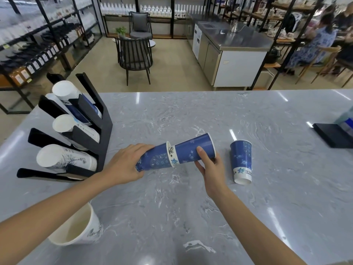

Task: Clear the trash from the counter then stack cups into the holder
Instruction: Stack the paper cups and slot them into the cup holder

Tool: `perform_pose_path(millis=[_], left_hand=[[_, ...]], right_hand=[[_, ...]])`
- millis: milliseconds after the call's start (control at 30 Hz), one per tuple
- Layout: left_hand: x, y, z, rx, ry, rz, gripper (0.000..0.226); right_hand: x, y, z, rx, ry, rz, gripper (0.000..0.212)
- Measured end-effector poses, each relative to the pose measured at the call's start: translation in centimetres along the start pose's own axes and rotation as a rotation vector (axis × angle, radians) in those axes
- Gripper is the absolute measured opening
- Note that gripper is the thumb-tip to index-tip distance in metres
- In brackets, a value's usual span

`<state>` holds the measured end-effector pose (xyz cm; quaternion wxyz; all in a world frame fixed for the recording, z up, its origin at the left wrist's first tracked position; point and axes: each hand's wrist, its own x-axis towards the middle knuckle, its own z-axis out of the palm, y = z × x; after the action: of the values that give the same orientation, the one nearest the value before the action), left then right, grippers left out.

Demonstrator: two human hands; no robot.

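Observation:
Two blue paper cups are held sideways above the grey counter [191,115], one partly pushed into the other. My left hand [126,163] grips the left cup [154,159] at its base end. My right hand [210,165] grips the right cup [193,150], thumb on its side. A third blue cup [241,161] stands upside down just right of my right hand. The black cup holder [103,129] stands at the left, with stacks of white and blue cups lying in its slanted slots.
A white paper cup [76,228] stands upright at the near left, partly under my left forearm. A black flat device [334,134] lies at the right edge. Beyond the counter are chairs, shelves, a steel worktop and seated people.

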<state>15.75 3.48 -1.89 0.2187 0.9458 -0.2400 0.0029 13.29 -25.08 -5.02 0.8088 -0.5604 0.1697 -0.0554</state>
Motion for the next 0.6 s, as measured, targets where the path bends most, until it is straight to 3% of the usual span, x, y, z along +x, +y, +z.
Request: perform_pose_path(millis=[133,333,400,600], left_hand=[[0.4,0.3,0.4,-0.119,0.012,0.037,0.078],[0.7,-0.2,0.1,-0.300,0.023,0.003,0.082],[0.7,-0.4,-0.1,-0.291,0.009,0.003,0.081],[0.6,-0.8,-0.4,-0.241,-0.019,0.024,0.079]], right_hand=[[-0.5,0.5,1.2,-0.036,-0.079,-0.001,0.059],[-1.0,0.9,2.6,-0.179,-0.164,-0.025,0.041],[-0.9,0.9,2.6,-0.224,-0.163,-0.042,0.050],[-0.8,0.9,1.6,-0.762,-0.417,-0.442,0.045]])
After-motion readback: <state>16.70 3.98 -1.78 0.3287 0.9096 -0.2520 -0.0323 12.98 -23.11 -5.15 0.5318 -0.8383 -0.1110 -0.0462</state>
